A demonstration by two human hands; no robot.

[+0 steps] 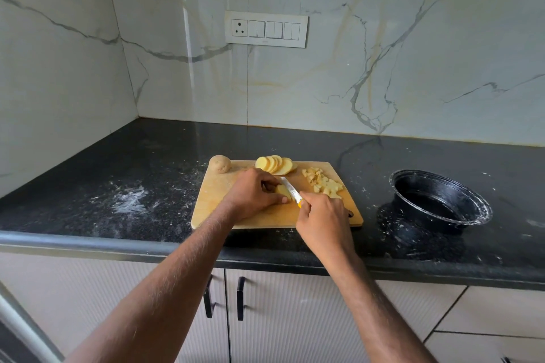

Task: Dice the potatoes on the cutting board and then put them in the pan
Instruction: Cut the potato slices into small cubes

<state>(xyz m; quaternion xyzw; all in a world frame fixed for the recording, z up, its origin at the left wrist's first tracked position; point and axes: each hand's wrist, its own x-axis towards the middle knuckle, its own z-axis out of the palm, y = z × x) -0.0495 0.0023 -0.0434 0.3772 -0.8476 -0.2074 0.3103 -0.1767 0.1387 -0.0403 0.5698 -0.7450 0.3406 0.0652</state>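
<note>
Dicing is in hand: left hand pinches pale yellow potato slices on the wooden cutting board, right hand grips a yellow-handled knife, black round pan waiting well right, next cut likely needing tucked fingertips.

A black speckled countertop ran into a corner, dusted with white powdery smears toward its left part and with more flecks on its right. Behind it rose a white marble-patterned wall with grey and yellowish veins, carrying a white switch panel with one socket. Below were pale ribbed cabinet doors with two black handles.
</note>
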